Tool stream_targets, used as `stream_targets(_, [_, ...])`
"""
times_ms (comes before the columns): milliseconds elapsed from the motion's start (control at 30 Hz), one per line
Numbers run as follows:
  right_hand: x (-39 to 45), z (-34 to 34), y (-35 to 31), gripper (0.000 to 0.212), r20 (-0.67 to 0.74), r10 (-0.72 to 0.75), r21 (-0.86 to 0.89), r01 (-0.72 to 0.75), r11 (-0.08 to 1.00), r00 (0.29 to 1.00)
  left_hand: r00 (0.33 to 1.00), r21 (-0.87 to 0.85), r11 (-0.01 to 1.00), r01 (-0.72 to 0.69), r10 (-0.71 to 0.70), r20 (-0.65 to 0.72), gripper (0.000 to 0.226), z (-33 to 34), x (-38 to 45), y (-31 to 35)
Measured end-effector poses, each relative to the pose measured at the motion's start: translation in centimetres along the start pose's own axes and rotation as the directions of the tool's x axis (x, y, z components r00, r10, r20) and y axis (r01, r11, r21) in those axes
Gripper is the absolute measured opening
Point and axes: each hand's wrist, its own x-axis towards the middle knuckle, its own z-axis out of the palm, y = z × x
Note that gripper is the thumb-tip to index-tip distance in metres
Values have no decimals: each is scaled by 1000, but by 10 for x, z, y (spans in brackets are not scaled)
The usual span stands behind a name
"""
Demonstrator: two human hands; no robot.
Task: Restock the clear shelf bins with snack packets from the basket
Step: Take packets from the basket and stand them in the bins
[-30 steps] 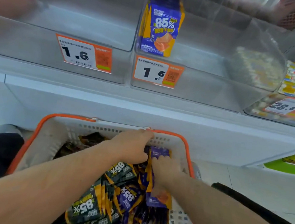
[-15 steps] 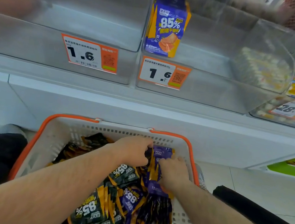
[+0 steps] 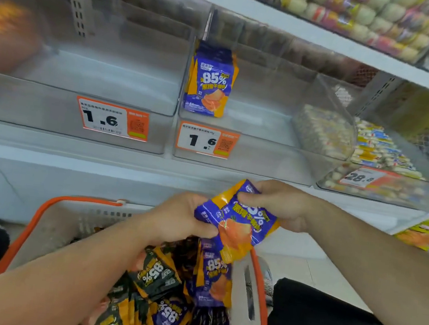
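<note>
Starting at the far left, a clear bin [image 3: 20, 38] holds an orange blur too smeared to name. Beside it the left clear shelf bin [image 3: 104, 78] carries an orange-edged price tag [image 3: 112, 120] reading "1.6"; its small print is unreadable. The middle clear shelf bin [image 3: 260, 130] has a matching "1.6" tag [image 3: 207, 141], and inside, against its left wall, upright blue-and-orange snack packets [image 3: 210, 80] are printed "85%" above yellow characters and a picture of an orange slice. Farther right, a bin of pale small sweets [image 3: 325, 132] and a tag reading "28.8" [image 3: 363, 177] are hazy.

Below, the orange-rimmed white basket [image 3: 48, 212], cut off at the bottom edge, holds a heap of dark green "85%" packets [image 3: 156, 274] and more blue ones [image 3: 214, 278]. The left hand [image 3: 176, 218] grips the lower left edge of a blue packet [image 3: 238, 220] lifted above the basket; the right hand [image 3: 281, 204] pinches its upper corner, fingers covering part of the "85%". Both hands close on this one packet, tilted and crumpled. Black trouser legs [image 3: 323, 324] flank the basket.
</note>
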Motion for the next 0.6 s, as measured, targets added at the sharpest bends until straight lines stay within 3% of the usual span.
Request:
stream_targets(100, [-3,5,14,45,57,31,167,-40,985,998,997,-103,992,-71,70,-14,24,2,-4,14])
stream_targets(233, [-8,15,17,52,33,89,295,-94,951,996,985,-73,983,-168,165,-43,26,2,-6,25])
stream_targets(400, [-13,10,1,44,-165,28,693,96,714,986,972,-26,985,-173,167,-165,29,-15,-9,42])
stream_targets(467, [-18,15,-7,39,-217,-44,669,181,721,975,970,-7,989,-146,141,-200,27,-15,-11,44])
stream_targets(533, [-24,19,-18,31,-283,-136,504,268,821,949,972,25,993,-118,120,-200,26,-12,-13,49])
stream_targets(600, [-29,17,-32,5,-361,-230,334,356,873,904,971,95,990,-102,120,-206,22,-11,-14,60])
